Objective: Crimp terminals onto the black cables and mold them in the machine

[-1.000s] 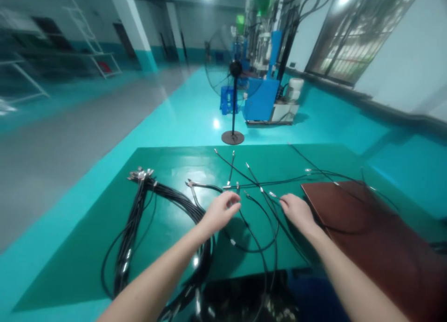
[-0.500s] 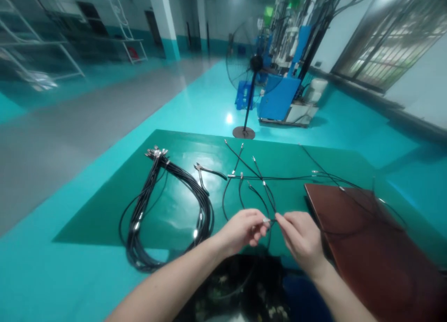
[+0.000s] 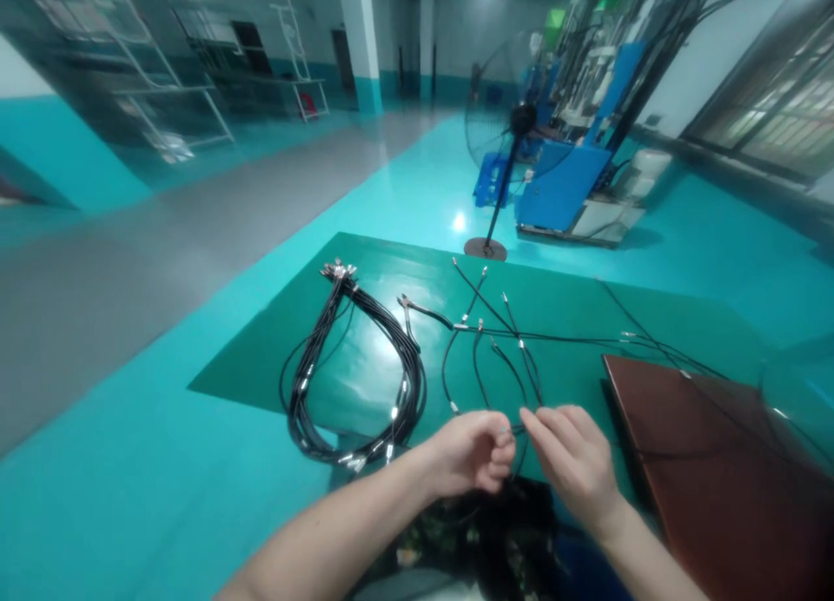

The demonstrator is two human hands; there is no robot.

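Observation:
Close together over the near edge of the green table mat (image 3: 261, 358), my two hands grip one thin black cable (image 3: 518, 429). My left hand (image 3: 480, 452) is closed, with thumb and finger pinching the cable. Just to its right, my right hand (image 3: 573, 458) pinches the same cable between thumb and fingertips. A short stretch of cable shows between them; the end in my left fingers is mostly hidden. Beyond the hands lie several loose black cables (image 3: 486, 297) with silvery fittings. To the left rests a big coiled cable bundle (image 3: 417, 384), with cutting pliers (image 3: 426, 313) beside it.
A brown board (image 3: 710, 453) lies on the right side with cables across it. Past the table stand a black pedestal fan (image 3: 499, 197) and a blue machine (image 3: 564, 188). White-framed racks (image 3: 175, 106) are at the far left.
The camera view has swung left, so the scene sits further right. My left hand has rolled, its fingers curling more. Both hands keep their pinch on the cable.

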